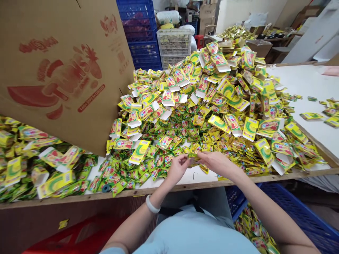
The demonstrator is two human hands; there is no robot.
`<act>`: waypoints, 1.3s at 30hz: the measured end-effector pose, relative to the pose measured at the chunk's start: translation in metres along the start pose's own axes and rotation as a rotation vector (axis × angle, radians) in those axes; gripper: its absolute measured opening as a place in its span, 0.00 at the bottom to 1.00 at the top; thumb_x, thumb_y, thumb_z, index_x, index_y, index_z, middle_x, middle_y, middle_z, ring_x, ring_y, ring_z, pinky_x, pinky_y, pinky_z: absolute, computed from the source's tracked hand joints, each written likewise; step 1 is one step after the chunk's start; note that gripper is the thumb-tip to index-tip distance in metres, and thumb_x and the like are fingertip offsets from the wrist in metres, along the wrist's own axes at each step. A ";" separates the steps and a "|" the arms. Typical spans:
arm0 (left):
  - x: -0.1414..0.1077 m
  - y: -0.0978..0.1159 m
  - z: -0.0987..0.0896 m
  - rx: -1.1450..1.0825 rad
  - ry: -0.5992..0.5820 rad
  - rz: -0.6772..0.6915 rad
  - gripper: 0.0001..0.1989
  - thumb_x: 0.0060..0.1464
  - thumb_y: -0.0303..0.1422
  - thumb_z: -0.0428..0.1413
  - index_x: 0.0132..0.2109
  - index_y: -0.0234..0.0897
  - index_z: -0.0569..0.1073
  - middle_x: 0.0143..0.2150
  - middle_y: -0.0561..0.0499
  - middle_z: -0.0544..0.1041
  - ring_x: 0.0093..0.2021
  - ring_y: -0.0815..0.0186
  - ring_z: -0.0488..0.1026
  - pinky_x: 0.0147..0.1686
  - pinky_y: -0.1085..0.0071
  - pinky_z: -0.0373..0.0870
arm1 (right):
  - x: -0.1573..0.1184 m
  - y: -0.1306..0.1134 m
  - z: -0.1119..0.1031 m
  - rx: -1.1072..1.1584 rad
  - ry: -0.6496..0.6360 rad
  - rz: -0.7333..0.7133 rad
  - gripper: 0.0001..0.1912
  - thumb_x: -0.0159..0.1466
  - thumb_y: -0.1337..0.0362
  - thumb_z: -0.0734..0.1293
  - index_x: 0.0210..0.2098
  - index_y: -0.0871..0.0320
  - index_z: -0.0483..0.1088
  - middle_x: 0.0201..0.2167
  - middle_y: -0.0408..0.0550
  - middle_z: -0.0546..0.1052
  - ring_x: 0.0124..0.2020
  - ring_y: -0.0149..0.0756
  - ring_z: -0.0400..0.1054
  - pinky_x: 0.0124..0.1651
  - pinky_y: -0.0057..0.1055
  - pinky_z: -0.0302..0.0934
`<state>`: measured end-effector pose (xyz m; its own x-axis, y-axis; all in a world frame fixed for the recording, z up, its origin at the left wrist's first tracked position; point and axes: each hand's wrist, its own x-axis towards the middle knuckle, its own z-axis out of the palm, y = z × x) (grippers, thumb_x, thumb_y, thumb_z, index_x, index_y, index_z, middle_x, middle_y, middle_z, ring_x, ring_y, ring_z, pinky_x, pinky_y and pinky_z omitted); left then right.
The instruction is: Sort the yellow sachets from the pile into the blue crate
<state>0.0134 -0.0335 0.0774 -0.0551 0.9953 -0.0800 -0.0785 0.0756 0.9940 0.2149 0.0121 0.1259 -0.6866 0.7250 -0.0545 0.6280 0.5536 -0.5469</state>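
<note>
My left hand (179, 167) and my right hand (213, 162) meet near the table's front edge, both with fingers pinched. Between them is a small green-yellow packet (194, 155), gripped from both sides; its details are too small to make out. Green packets (127, 173) lie in a loose heap to the left of my hands, and yellow packets (238, 155) lie to the right. Behind my hands rises a big pile of small yellow printed boxes (180, 76), many with white flaps standing open.
A large cardboard carton (66, 70) stands tilted on the left. Wooden edging (185, 187) runs along the table front. Below are a red crate (79, 233) and a blue crate (296, 211). Blue crates (144, 49) and a white crate (174, 42) are stacked behind.
</note>
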 end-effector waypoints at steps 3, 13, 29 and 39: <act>-0.008 -0.004 0.004 -0.005 0.001 0.011 0.21 0.50 0.50 0.63 0.32 0.32 0.79 0.25 0.50 0.77 0.27 0.66 0.73 0.27 0.72 0.71 | 0.007 0.000 0.016 0.335 0.180 0.057 0.14 0.64 0.57 0.68 0.46 0.55 0.67 0.44 0.53 0.76 0.41 0.42 0.74 0.37 0.34 0.68; 0.024 0.011 -0.027 0.862 0.089 0.439 0.17 0.65 0.42 0.50 0.45 0.36 0.79 0.48 0.40 0.77 0.53 0.55 0.72 0.55 0.58 0.66 | 0.002 0.016 0.091 0.981 0.275 0.208 0.21 0.62 0.44 0.66 0.37 0.58 0.69 0.27 0.46 0.76 0.21 0.33 0.70 0.24 0.30 0.67; 0.047 0.050 -0.078 0.778 -0.043 -0.064 0.19 0.56 0.37 0.55 0.53 0.36 0.63 0.46 0.43 0.76 0.45 0.56 0.76 0.46 0.60 0.72 | -0.014 0.031 0.055 0.682 0.577 0.212 0.16 0.65 0.51 0.64 0.43 0.57 0.71 0.29 0.48 0.77 0.24 0.34 0.67 0.26 0.30 0.63; -0.014 0.034 -0.007 -0.080 -0.436 -0.210 0.25 0.43 0.40 0.68 0.45 0.35 0.69 0.30 0.55 0.71 0.27 0.69 0.70 0.31 0.70 0.73 | 0.005 -0.023 0.006 0.421 0.496 -0.211 0.11 0.70 0.61 0.60 0.46 0.54 0.71 0.38 0.51 0.75 0.36 0.37 0.71 0.38 0.32 0.68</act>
<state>0.0042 -0.0455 0.1115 0.3905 0.8933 -0.2224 -0.1206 0.2891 0.9497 0.1948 0.0001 0.1331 -0.4667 0.7765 0.4234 0.2344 0.5701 -0.7874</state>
